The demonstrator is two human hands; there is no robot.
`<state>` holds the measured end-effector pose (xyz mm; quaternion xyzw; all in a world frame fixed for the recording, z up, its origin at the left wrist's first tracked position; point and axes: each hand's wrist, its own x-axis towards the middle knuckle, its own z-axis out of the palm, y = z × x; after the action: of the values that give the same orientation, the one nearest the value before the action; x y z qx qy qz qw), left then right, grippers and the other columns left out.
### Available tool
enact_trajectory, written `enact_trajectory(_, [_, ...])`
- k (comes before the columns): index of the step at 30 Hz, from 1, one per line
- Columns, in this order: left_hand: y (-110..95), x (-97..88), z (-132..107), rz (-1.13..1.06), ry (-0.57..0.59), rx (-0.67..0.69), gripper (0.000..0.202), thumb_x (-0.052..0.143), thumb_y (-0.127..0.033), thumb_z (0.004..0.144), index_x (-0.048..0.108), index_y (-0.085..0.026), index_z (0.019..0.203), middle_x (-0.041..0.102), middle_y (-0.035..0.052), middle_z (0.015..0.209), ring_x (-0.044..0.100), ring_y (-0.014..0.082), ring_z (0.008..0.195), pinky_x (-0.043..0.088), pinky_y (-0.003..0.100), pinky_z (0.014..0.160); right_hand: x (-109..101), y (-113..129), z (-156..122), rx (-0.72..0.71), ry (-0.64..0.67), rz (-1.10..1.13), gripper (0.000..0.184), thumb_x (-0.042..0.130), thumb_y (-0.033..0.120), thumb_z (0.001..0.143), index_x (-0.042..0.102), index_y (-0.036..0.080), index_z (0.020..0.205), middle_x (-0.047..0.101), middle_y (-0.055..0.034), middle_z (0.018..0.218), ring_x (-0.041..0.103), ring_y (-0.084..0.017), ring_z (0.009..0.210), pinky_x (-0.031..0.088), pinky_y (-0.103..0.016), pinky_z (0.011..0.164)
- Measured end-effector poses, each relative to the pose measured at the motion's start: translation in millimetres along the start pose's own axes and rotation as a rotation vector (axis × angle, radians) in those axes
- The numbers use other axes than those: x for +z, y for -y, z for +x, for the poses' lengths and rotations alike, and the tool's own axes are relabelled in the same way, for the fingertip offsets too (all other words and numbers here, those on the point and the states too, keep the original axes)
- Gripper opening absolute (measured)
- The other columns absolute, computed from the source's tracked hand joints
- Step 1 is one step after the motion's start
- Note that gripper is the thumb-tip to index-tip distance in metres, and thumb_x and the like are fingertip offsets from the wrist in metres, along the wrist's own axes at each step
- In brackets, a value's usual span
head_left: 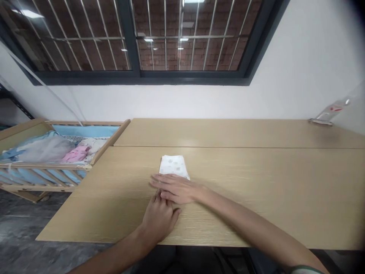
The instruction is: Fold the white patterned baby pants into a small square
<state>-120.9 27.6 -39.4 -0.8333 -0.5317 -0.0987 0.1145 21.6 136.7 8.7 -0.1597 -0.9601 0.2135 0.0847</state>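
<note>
White printed cloth (172, 164) lies flat on the table (256, 190), left of its middle and just on the near side of the seam that runs parallel to the far edge. The relation that matters is across against along: the right hand (177, 189) lies crosswise over the cloth's near part, its fingers pointing toward the table's left edge, while the cloth's uncovered part reaches out beyond them toward the far edge. Its side edges run roughly from far to near, slightly askew, with the far right corner fully in sight. Its long axis cannot be told, since the hands hide the near end.

The right hand is the nearer to the uncovered part and rests over the cloth, fingers straight and almost together, palm down. The left hand (160, 216) is closer to the table's near edge, pointing away from it, knuckles bent, thumb apart from the fingers; its fingertips meet the right hand's fingers and are partly hidden there, so whether they pinch the cloth I cannot tell.

Past the table's left edge stands a crib (110, 142) with bedding inside; at the far right corner is a clear plastic packet (330, 111).
</note>
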Motion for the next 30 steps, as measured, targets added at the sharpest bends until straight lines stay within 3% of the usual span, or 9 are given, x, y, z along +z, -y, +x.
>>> enact_trajectory(5, [8,5.7,1,-0.038,-0.006,-0.010,0.054,0.051,-0.040,0.095,0.064,0.004,0.124,0.067,0.0323,0.123,0.065,0.0417,0.116,0.056,0.053,0.092,14,-44,9,0.121,0.001,-0.035,0.055,0.036,0.052,0.106,0.035,0.032,0.158,0.026,-0.0012,0.167,0.020,-0.022,0.155,0.014,-0.044,0.127])
enact_trajectory(9, [10,11.8,-1,-0.058,0.012,-0.006,0.052,0.050,-0.037,0.097,0.061,0.003,0.128,0.062,0.0340,0.130,0.063,0.0423,0.122,0.056,0.053,0.093,1,-86,16,0.215,-0.071,-0.102,0.059,0.037,0.054,0.105,0.033,0.031,0.159,0.024,-0.0015,0.167,0.019,-0.023,0.155,0.012,-0.047,0.127])
enact_trajectory(13, [20,16.3,1,-0.038,0.012,0.070,0.039,0.049,-0.029,0.098,0.064,-0.002,0.123,0.065,0.0290,0.129,0.063,0.0395,0.122,0.057,0.051,0.091,-10,-109,19,0.253,-0.120,-0.154,0.059,0.032,0.051,0.106,0.029,0.027,0.160,0.023,-0.0030,0.167,0.018,-0.024,0.156,0.011,-0.049,0.128])
enact_trajectory(18, [59,7.4,13,-0.200,-0.053,0.191,0.019,0.051,-0.019,0.098,0.069,-0.016,0.101,0.076,0.0107,0.103,0.072,0.0258,0.096,0.058,0.042,0.086,-10,-102,8,0.208,-0.300,-0.181,0.056,0.032,0.048,0.107,0.036,0.024,0.158,0.031,-0.0074,0.165,0.024,-0.025,0.154,0.017,-0.051,0.126])
enact_trajectory(22, [88,5.2,22,-0.254,-0.158,0.322,0.018,0.051,-0.024,0.100,0.068,-0.017,0.103,0.074,0.0107,0.110,0.069,0.0252,0.102,0.055,0.042,0.091,-16,-77,-17,0.262,-0.463,-0.078,0.047,0.043,0.048,0.104,0.057,0.019,0.139,0.058,-0.0160,0.141,0.053,-0.029,0.132,0.041,-0.051,0.111])
enact_trajectory(24, [93,7.2,26,-0.295,-0.148,0.374,0.022,0.045,-0.023,0.102,0.067,-0.018,0.104,0.074,0.0100,0.111,0.068,0.0237,0.105,0.053,0.041,0.094,-22,-64,-32,0.249,-0.396,0.043,0.042,0.048,0.048,0.103,0.064,0.019,0.128,0.067,-0.0141,0.124,0.062,-0.027,0.114,0.049,-0.046,0.100])
enact_trajectory(26, [96,8.2,32,-0.380,-0.093,0.307,0.025,0.042,-0.025,0.103,0.065,-0.019,0.105,0.074,0.0088,0.109,0.068,0.0226,0.102,0.052,0.040,0.094,-28,-57,-46,0.215,-0.259,0.146,0.044,0.056,0.052,0.098,0.064,0.020,0.129,0.068,-0.0123,0.123,0.063,-0.026,0.112,0.049,-0.044,0.099])
enact_trajectory(28, [98,6.2,42,-0.494,-0.014,0.148,0.025,0.041,-0.031,0.103,0.064,-0.020,0.103,0.074,0.0071,0.103,0.068,0.0224,0.095,0.052,0.038,0.087,-32,-54,-57,0.199,-0.133,0.198,0.066,0.071,0.058,0.086,0.058,0.021,0.138,0.062,-0.0134,0.136,0.058,-0.030,0.124,0.046,-0.044,0.104])
enact_trajectory(30, [103,2.0,56,-0.639,0.064,0.007,0.028,0.040,-0.038,0.103,0.062,-0.021,0.100,0.073,0.0050,0.096,0.068,0.0214,0.088,0.052,0.035,0.080,-32,-54,-63,0.200,-0.088,0.229,0.085,0.081,0.060,0.074,0.053,0.020,0.144,0.055,-0.0147,0.145,0.052,-0.032,0.132,0.043,-0.044,0.109])
